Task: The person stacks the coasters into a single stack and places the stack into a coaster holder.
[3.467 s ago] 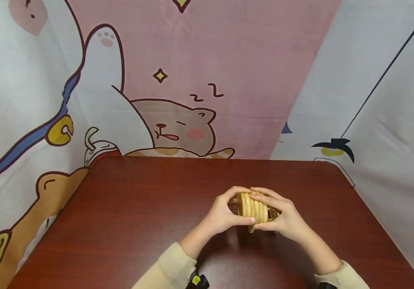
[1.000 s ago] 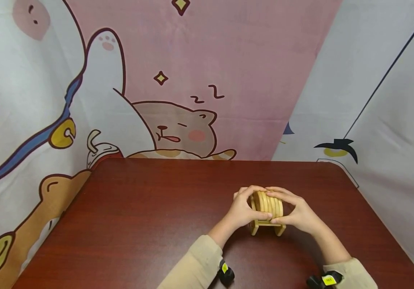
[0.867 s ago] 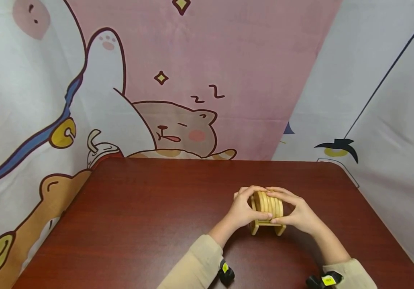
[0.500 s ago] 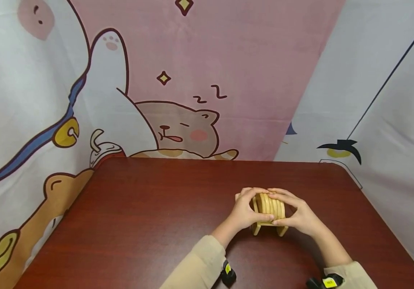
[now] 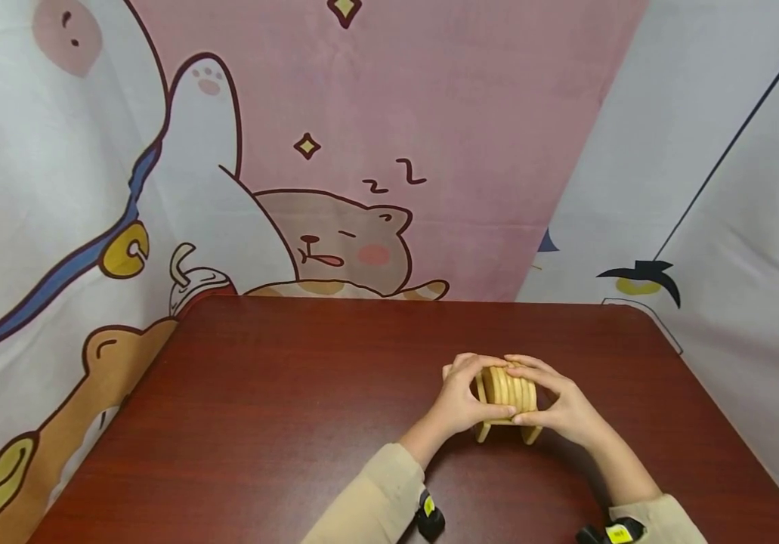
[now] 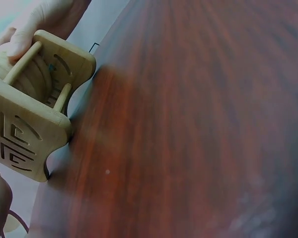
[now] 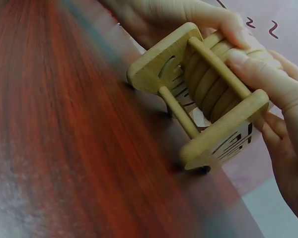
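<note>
The person's left grip [image 5: 462,402] is grasping a stack of round wooden discs [image 5: 511,389] from the left, its thumb lying along the near side and its fingers reaching over the top; the right grip [image 5: 561,402] is grasping the same stack from the right, thumb and fingers likewise curling round it; the two thumbs are nearly meeting at the front. The discs are sitting on edge, side by side, inside a pale wooden rack [image 6: 45,128], between its two end panels; the rack is standing upright on a reddish-brown bench [image 5: 280,415], to the right of the middle; crossbars are joining the panels, and cut-out line patterns are showing in them; the thumbs are resting on the discs just above the upper crossbar [image 7: 221,69]. Cream sleeves [image 5: 375,483] are covering the forearms, and a black device with a yellow label [image 5: 430,517] is sitting at each wrist; behind the bench a printed cloth [image 5: 471,136] is hanging, a sleeping cartoon animal [image 5: 355,242] showing on its pink part.
</note>
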Demonstrator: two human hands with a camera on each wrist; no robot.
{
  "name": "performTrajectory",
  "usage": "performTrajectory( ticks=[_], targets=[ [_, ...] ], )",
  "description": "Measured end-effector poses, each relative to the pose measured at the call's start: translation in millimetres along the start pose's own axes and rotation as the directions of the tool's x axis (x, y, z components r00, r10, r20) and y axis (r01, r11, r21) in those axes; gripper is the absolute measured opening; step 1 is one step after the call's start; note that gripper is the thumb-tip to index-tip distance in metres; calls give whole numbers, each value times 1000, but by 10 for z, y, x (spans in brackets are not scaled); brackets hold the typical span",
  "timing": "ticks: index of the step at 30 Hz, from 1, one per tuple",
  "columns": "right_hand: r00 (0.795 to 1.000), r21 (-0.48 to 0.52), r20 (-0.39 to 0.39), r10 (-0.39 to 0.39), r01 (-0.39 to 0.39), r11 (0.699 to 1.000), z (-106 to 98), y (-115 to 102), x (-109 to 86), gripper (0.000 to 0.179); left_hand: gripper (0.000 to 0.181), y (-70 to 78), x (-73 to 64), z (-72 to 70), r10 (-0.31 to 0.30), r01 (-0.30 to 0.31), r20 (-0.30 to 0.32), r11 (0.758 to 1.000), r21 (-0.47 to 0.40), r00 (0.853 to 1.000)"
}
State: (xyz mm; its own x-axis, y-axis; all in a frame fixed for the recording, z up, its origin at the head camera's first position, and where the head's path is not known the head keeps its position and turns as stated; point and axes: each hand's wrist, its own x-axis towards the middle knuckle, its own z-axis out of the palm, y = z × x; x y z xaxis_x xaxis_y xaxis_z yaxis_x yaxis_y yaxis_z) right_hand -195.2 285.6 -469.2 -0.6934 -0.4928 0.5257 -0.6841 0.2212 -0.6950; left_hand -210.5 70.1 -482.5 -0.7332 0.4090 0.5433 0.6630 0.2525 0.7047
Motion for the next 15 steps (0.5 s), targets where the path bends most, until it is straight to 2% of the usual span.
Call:
performTrajectory(
  ticks=[4,7,15],
  targets=[
    [1000,30,9,20,-20,999,11,-111,21,64,59,-26,15,14,25,-25,-13,1000,3,1000],
    [1000,26,4,6,-6,1000,23,-187,34,62,60,-42,10,15,22,-22,-14,1000,3,1000],
    [996,34,-26,-82,83,996,22,-13,-22,66,62,-54,-1,-14,18,-18,5,1000,-8,1000]
  ],
)
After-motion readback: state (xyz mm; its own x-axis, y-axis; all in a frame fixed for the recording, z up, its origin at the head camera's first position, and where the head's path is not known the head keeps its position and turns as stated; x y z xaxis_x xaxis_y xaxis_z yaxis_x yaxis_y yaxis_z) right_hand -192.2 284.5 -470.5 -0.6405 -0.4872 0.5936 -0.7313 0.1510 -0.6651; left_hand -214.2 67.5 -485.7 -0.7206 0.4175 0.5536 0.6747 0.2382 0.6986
